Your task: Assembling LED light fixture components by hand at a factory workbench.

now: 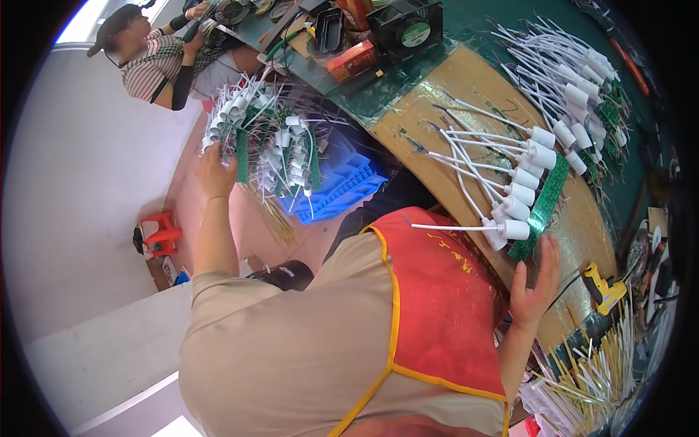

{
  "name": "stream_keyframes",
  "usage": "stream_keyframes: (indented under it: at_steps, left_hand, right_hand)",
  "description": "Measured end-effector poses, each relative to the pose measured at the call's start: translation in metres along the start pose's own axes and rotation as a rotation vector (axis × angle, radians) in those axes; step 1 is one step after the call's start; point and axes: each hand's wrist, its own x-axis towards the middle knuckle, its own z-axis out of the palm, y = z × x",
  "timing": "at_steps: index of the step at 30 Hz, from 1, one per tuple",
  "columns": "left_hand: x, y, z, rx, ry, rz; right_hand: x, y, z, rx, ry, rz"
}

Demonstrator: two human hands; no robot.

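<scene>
My left hand reaches out to a bunch of white cylindrical lamp holders with wires and green circuit-board strips. Its fingers close at the bunch's lower left edge, partly hidden among the pieces. On the wooden board at my right lies a row of white lamp holders along a green circuit-board strip. White cables run leftward from them, ending in thin bare-looking wires. Beside the strip's near end is my right hand, open with fingers stretched out and nothing held.
A blue crate stands under the left bunch. More lamp holders are heaped at the far right. A yellow glue gun and thin sticks lie nearer right. A black fan stands at the back. Another person works at far left.
</scene>
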Motion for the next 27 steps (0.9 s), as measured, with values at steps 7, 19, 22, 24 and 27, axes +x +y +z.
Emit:
stream_keyframes:
  at_steps: [7,19,22,24,27]
  left_hand:
    - [0.034,-0.023,0.016,-0.026,-0.090,-0.271]
    - [0.176,0.001,-0.151,0.167,0.042,-0.423]
    - [0.201,0.063,-0.204,0.097,0.084,-0.313]
    - [0.209,0.106,-0.221,-0.201,-0.028,-0.220]
    - [0.205,0.219,-0.219,-0.585,-0.085,-0.041]
  right_hand:
    - [-0.007,0.004,0.003,-0.011,0.008,-0.022]
    - [-0.006,0.004,-0.001,0.018,0.036,0.016]
    - [-0.004,0.008,-0.002,0.064,0.054,0.031]
    - [-0.004,0.011,-0.002,0.089,0.050,0.030]
    - [-0.006,0.013,-0.002,0.116,0.094,0.027]
